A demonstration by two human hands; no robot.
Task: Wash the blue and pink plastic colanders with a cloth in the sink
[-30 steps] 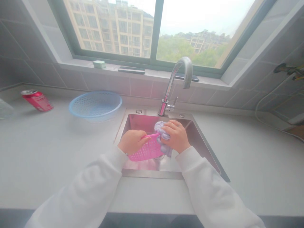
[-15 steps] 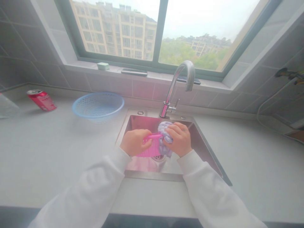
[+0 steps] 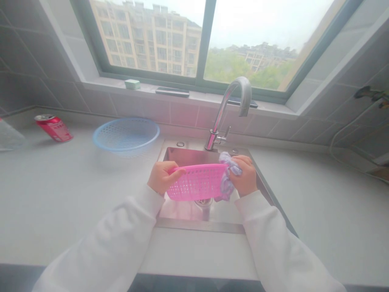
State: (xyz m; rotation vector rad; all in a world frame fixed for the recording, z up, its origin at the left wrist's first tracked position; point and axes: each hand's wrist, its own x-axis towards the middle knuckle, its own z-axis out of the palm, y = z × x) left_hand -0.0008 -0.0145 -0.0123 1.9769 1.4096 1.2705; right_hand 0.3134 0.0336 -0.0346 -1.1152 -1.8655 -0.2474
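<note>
A pink perforated plastic basket (image 3: 197, 182) is held tilted over the sink (image 3: 200, 225), its side facing me. My left hand (image 3: 162, 177) grips its left rim, thumb on the near side. At the basket's right end, my right hand (image 3: 244, 175) clutches a crumpled lilac cloth (image 3: 227, 180) that lies against the rim and hangs down beside it. Whether the right fingers also pinch the rim through the cloth is hidden. Below the basket shows part of the sink drain (image 3: 203, 202).
A chrome faucet (image 3: 219, 109) arches behind the sink. On the counter to the left stand a blue basket (image 3: 126, 136) and a tilted red can (image 3: 54, 128), with a clear plastic item (image 3: 9, 136) at the edge. The windowsill holds a pale green block (image 3: 132, 84) and a dark flat object (image 3: 172, 92).
My hands have moved apart, the left one leftward and the right one rightward with the cloth. Much more of the pink basket's side now shows between them.
</note>
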